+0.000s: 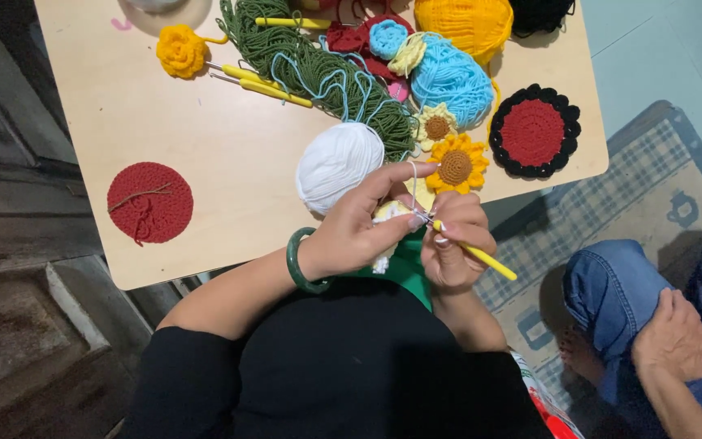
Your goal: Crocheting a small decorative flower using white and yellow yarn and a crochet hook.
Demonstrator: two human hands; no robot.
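Note:
My left hand [359, 228], with a green bangle at the wrist, pinches a small white and pale-yellow crochet piece [390, 213], and its forefinger lifts a white strand. My right hand [457, 244] grips a yellow-handled crochet hook [485, 258] whose tip is in the piece. The strand runs toward a white yarn ball [339, 162] just beyond my hands. Both hands hover over the near edge of a light wooden table [229, 154].
On the table lie a red crochet disc [149, 202], a sunflower [455, 166], a red-and-black coaster [535, 131], blue [451, 80], green [318, 73] and orange [465, 24] yarn, a yellow rose [180, 50] and spare hooks [262, 85]. Another person's knee and hand [672, 337] sit at right on a checked mat.

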